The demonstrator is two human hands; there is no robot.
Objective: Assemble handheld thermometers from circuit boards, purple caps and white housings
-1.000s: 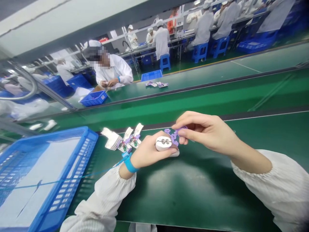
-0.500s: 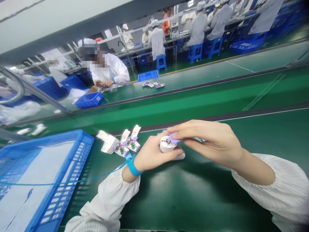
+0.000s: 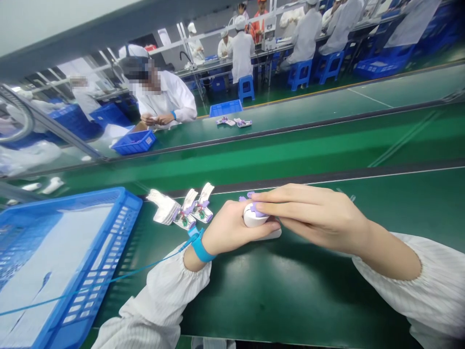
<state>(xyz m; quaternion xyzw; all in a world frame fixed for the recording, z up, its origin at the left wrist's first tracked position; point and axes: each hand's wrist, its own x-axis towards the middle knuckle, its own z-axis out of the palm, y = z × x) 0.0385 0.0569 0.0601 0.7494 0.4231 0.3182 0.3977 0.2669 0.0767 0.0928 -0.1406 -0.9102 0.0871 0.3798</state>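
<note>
My left hand point(image 3: 232, 224) is wrapped round a white rounded plastic housing point(image 3: 254, 218), whose lower end shows beneath the thumb. A purple plastic piece point(image 3: 258, 210) sits at the housing's end. Fingertips of my right hand point(image 3: 323, 215) press on this purple piece from the right; the thumb is mostly hidden. Beyond the left knuckles, a small purple ringed part point(image 3: 250, 195) shows. Left of my hands lie two open white housings point(image 3: 202, 209) with purple parts, wires and small green boards inside, beside a stack of white shells point(image 3: 162, 207).
A blue plastic crate point(image 3: 119, 218) lined with white sheet stands at the left. A blue cord runs from my left wristband point(image 3: 201, 247) across it. Across the green bench, a co-worker point(image 3: 160, 97) works beside a small blue bin point(image 3: 134, 141). More housings point(image 3: 234, 121) lie there.
My right fingers have moved inward and the purple piece now lies closer against the white housing's end. My left hand keeps its hold. The view has shifted slightly.
</note>
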